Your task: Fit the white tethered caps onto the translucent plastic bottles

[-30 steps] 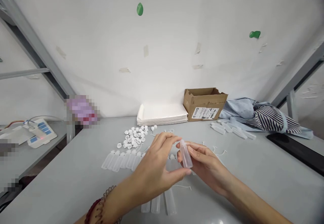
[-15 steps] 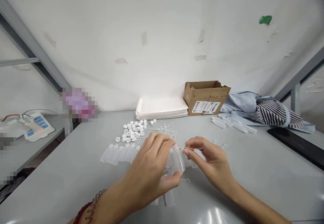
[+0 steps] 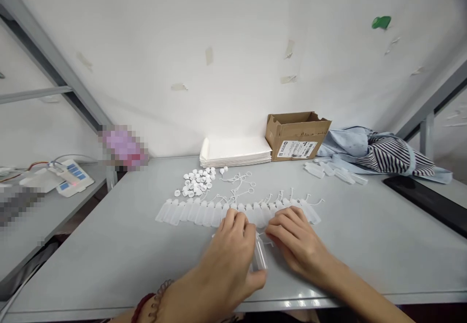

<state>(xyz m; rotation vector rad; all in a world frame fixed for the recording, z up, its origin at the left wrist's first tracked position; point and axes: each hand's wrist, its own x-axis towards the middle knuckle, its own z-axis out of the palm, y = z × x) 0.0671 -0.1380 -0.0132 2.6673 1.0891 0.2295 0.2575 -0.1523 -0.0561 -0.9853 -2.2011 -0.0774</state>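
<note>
- Far left: white device [image 3: 75, 179] with a blue-marked panel, wires running off it.
- Grey tabletop [image 3: 109, 245]: smooth, hard, slightly glossy at the near edge.
- White caps [image 3: 197, 186]: loose heap on the left, small, rounded, some lying hollow side up.
- Row of bottles [image 3: 189, 211]: across the middle, side by side, lying flat. Frosted, translucent plastic, slim bodies, necks to the far side; thin tails stand out from several on the right.
- Left hand [image 3: 229, 260]: gripping the held bottle between thumb and fingers; dark red band [image 3: 140, 308] and clear coiled band [image 3: 158, 298] at the wrist.
- White envelopes [image 3: 237, 152]: flat, neat stack, far middle.
- Ring-ended straps [image 3: 239, 183]: thin, white, tangled, beyond the row.
- Held bottle [image 3: 260, 256]: near middle, between the hands, on the near side of the row. Clear-to-milky plastic, narrow, straight-sided, shiny streak down its wall; tilted, upper part partly hidden by fingers.
- Right hand [image 3: 301, 242]: fingers curled, just beside the bottle's neck end; cannot tell whether they pinch anything.
- Cardboard box [image 3: 299, 138]: brown, open-topped, white printed label.
- Loose bottles [image 3: 344, 176]: scattered, far right.
- Cloth [image 3: 386, 155]: crumpled, pale blue with dark stripes.
</note>
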